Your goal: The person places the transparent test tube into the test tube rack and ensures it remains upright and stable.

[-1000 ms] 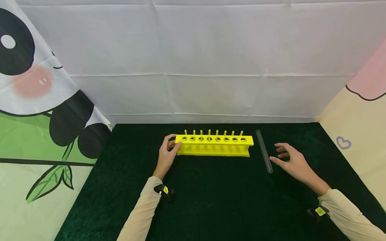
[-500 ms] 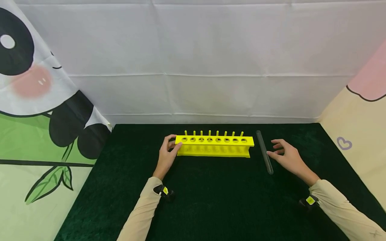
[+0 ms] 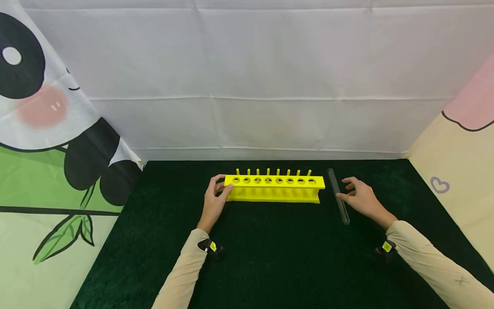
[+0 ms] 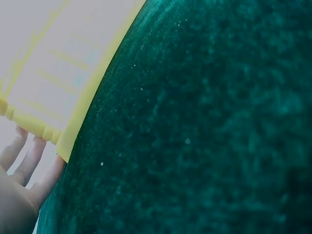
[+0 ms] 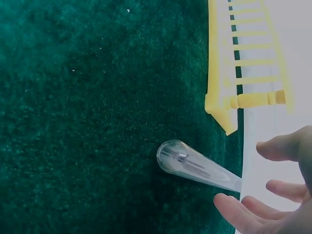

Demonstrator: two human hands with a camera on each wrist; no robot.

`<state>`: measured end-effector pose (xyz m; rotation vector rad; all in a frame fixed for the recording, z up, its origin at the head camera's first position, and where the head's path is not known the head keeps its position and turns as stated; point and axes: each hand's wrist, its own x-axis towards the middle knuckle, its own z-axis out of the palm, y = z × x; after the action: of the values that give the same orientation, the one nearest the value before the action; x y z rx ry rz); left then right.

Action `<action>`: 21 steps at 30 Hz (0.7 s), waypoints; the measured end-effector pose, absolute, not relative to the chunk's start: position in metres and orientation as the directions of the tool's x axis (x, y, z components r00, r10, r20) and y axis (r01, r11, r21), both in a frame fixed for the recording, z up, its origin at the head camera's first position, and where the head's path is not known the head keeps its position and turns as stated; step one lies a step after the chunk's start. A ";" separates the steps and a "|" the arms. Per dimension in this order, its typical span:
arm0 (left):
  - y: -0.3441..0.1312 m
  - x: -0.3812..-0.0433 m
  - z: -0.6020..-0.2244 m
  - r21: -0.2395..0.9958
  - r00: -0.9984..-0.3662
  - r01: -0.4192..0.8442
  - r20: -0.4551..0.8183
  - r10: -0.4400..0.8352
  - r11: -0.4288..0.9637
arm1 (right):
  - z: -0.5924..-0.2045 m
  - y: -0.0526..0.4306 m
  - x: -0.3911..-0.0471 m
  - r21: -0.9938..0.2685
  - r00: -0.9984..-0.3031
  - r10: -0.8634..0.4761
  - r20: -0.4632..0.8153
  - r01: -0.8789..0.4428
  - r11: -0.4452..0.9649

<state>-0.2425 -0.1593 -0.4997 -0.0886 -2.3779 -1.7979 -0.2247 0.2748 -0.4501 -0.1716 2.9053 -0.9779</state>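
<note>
Perhaps glass, round-ended tube [image 5: 190, 165] on plush green cloth [image 3: 270, 253].

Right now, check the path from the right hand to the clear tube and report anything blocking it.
Nothing visible stands between the right hand and the clear tube. The yellow rack is on the tube's other side, out of that path.

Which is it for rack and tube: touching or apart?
Apart. Right wrist view: green cloth shows between the tube and the nearest end of the rack. Head view shows a dark strip there too.
</note>
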 end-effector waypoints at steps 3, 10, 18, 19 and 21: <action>-0.157 -0.235 -0.487 0.948 -0.984 0.149 0.169 -0.048 0.280 | -0.450 0.273 -0.227 -0.608 -0.991 -0.129 -0.036 -0.081 0.790; -0.150 -0.223 -0.470 0.952 -0.986 0.134 0.155 -0.059 0.274 | -0.454 0.271 -0.232 -0.605 -0.991 -0.123 -0.054 -0.066 0.794; -0.149 -0.222 -0.468 0.953 -0.987 0.128 0.150 -0.063 0.274 | -0.460 0.268 -0.243 -0.589 -0.988 -0.115 -0.106 -0.031 0.808; -0.149 -0.222 -0.468 0.953 -0.987 0.127 0.149 -0.063 0.274 | -0.460 0.267 -0.244 -0.586 -0.987 -0.110 -0.114 -0.023 0.810; -0.149 -0.222 -0.468 0.954 -0.987 0.122 0.145 -0.066 0.275 | -0.462 0.266 -0.247 -0.583 -0.986 -0.111 -0.126 -0.017 0.812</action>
<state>-0.2217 -0.1488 -0.4678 -0.0524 -2.3796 -1.8016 -0.2469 0.2660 -0.4617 -0.1010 2.8419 -0.9128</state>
